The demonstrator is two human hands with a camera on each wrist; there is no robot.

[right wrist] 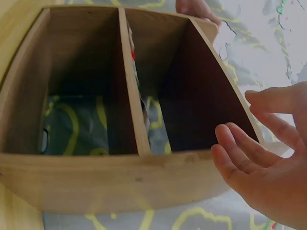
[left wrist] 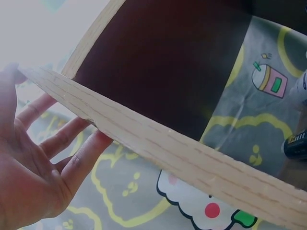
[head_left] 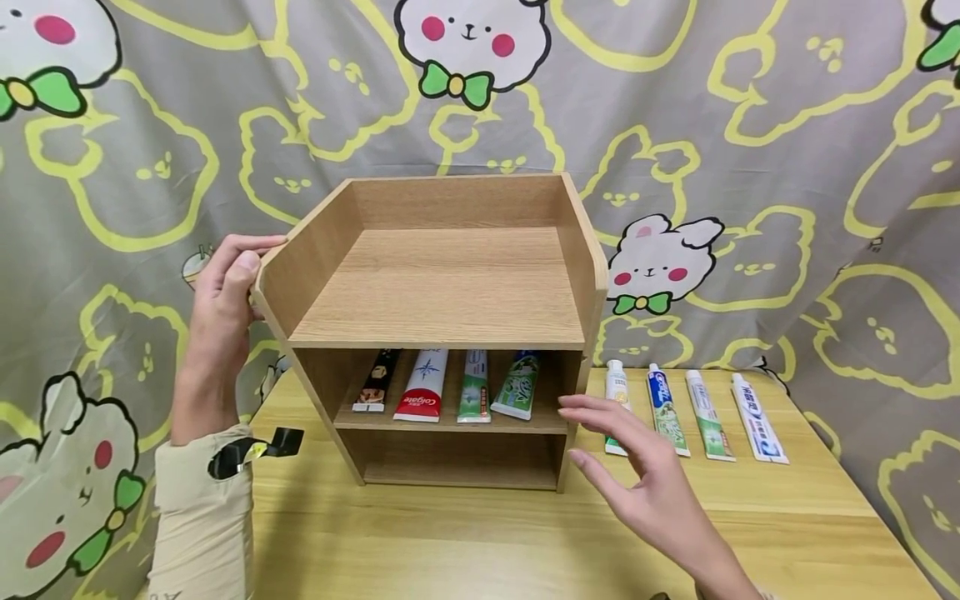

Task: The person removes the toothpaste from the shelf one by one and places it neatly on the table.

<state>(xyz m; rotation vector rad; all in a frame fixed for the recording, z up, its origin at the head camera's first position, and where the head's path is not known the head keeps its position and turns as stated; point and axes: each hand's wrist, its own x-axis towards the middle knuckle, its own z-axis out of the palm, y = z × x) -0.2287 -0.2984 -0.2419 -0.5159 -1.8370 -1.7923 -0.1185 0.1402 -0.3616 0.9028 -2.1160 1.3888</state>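
Note:
A wooden shelf unit (head_left: 450,283) stands on the table, with a walled top tray and two compartments below. On its middle shelf lie a black toothpaste tube (head_left: 377,382), a red-and-white Colgate tube (head_left: 422,387), a white-and-green tube (head_left: 474,387) and a slanted green tube (head_left: 517,386). My left hand (head_left: 225,287) rests against the upper left side panel (left wrist: 158,143), its fingers extended along the outer face. Beside the unit's right front edge is my right hand (head_left: 637,462), fingers apart and holding nothing; the right wrist view shows its fingertips (right wrist: 223,132) near the side panel.
Right of the unit, several toothpaste tubes lie in a row: a white-and-green one (head_left: 617,392), a blue-and-green one (head_left: 666,412), another white-and-green one (head_left: 708,417) and a white-and-blue one (head_left: 759,421). A patterned curtain (head_left: 675,108) hangs behind the wooden table (head_left: 450,542).

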